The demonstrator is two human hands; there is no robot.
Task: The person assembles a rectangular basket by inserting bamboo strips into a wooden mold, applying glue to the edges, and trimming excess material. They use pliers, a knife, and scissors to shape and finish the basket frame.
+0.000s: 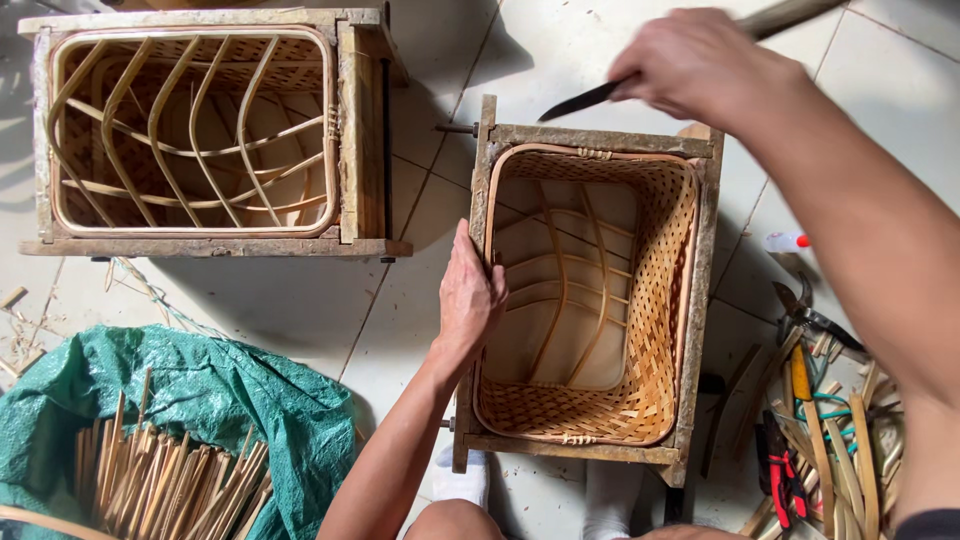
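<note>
Bamboo strips (160,480): near left, thin stiff splints bundled on a green tarp (230,400).
Hand tools (800,440): near right, pliers and cutters on the floor.
Left hand (470,295): clasps the wooden frame (478,200) on its left rail.
Woven basket (650,300): centre, inside the frame; likely light, springy, fragile at the rim; best held by the frame.
Right hand (700,65): far, closed on a knife (585,100).
Second frame (200,130): far left, bare ribs.

two bare hands, left hand (470,295) and right hand (700,65), forearms bare too, no rings or watch showing, dark sleeve edge (930,525) at the right arm, white socks (610,495) on both feet, bare knees
</note>
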